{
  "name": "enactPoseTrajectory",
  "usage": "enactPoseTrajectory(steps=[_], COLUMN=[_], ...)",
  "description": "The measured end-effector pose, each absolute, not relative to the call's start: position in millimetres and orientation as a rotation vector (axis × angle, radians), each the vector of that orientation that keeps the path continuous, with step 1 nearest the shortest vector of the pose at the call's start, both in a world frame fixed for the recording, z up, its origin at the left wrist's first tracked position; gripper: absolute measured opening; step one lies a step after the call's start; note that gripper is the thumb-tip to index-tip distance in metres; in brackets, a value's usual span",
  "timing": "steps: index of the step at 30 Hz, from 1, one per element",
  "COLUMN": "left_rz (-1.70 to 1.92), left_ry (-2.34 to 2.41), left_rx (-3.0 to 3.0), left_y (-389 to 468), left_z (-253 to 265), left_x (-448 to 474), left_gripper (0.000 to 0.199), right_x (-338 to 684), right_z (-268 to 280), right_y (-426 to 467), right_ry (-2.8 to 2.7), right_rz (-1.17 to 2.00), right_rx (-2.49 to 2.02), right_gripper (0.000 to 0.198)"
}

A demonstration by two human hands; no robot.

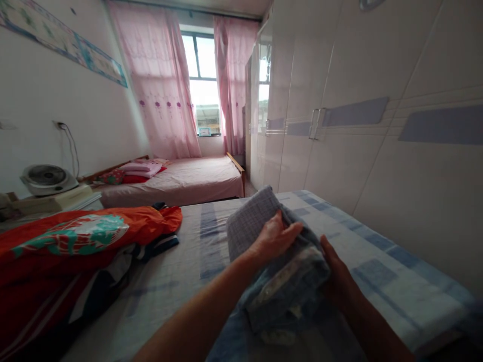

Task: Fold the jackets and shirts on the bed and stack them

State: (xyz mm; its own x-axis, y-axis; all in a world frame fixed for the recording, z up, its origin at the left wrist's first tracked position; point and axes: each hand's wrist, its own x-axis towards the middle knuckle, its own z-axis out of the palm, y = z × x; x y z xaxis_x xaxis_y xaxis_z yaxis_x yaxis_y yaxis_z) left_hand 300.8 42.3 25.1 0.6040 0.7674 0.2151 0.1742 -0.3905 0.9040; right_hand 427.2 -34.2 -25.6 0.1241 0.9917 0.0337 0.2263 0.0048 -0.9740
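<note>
The left hand is gripping the upper part of a folded grey-blue checked fabric bundle while the right hand is clasping its side, inside the right edge of the blue-and-white patterned bed.

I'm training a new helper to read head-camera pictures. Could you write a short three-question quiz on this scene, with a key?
1. True or false: both the left hand and the right hand are touching the grey-blue cloth.

2. Which garment lies on top of the pile of clothes at the left of the picture?
A. a yellow jacket
B. an orange garment with a green-and-white print
C. a black-and-white striped shirt

3. Fill in the colour: the curtains on either side of the window are ____.

Key:
1. True
2. B
3. pink
</note>
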Motion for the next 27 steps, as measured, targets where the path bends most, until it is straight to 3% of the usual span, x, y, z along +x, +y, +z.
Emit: enactPoseTrajectory(steps=[2, 5, 8, 13, 19, 25, 27], left_rz=[0.71, 0.665, 0.814, 0.697, 0.385, 0.443, 0.492], left_ry=[0.721, 0.643, 0.714, 1.072, 1.145, 1.143, 1.135], left_rx=[1.983, 2.137, 2.433, 2.859, 2.887, 2.835, 2.826], left_y=[39, 29, 31, 68, 91, 87, 86], left_z=[8, 1, 12, 9, -27, -30, -28], left_x=[316, 310, 278, 250, 284, 288, 285], left_gripper=[0.032, 0.019, 0.029, 0.048, 0.062, 0.055, 0.054], right_x=[444, 459, 464, 462, 432, 436, 443], right_z=[-35, -51, -59, -40, -9, -55, -61], right_y=[-36, -34, -25, -18, -19, 5, 10], right_ry=[-1.216, -1.068, -1.031, -1.216, -1.709, -1.925, -1.826], right_rz=[1.042, 1.207, 1.229, 0.623, 0.025, 0.219, 0.141], right_rx=[-1.426, -1.34, -1.257, -1.516, -1.646, -1.927, -1.973], right_gripper=[0.081, 0.055, 0.051, 0.065, 0.054, 0.049, 0.05])
